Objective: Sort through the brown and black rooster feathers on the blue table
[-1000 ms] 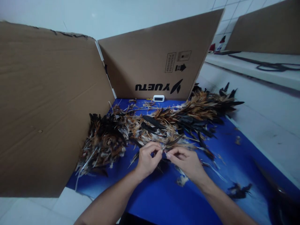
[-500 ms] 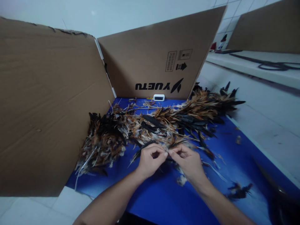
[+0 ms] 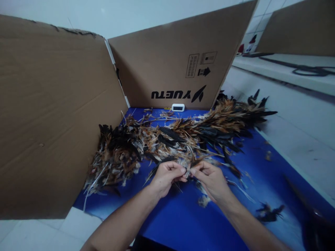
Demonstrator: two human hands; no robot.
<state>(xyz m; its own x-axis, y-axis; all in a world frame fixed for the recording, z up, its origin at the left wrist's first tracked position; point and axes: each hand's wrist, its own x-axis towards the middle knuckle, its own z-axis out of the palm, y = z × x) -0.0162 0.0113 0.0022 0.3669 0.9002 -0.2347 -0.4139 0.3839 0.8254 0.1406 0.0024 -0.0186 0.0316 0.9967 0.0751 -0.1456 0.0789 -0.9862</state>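
My left hand [image 3: 165,177] and my right hand [image 3: 210,179] meet fingertip to fingertip over a blue mat [image 3: 172,216]. Both pinch small dark feathers [image 3: 187,170] at the near edge of a long heap of black, brown and orange feathers [image 3: 167,141]. A dark feather [image 3: 158,165] trails out to the left from my left hand's grip. The heap stretches from the left cardboard wall to the mat's far right corner.
Cardboard walls [image 3: 52,115] stand at the left and the back [image 3: 172,59]. A small white device [image 3: 178,107] sits at the foot of the back wall. Loose feather tufts [image 3: 269,212] lie on the mat at the right. A white counter with a black cable [image 3: 311,71] runs beyond.
Both hands have drawn a little closer together and slightly nearer to me, still pinching at the feathers. The view has tilted up a little.
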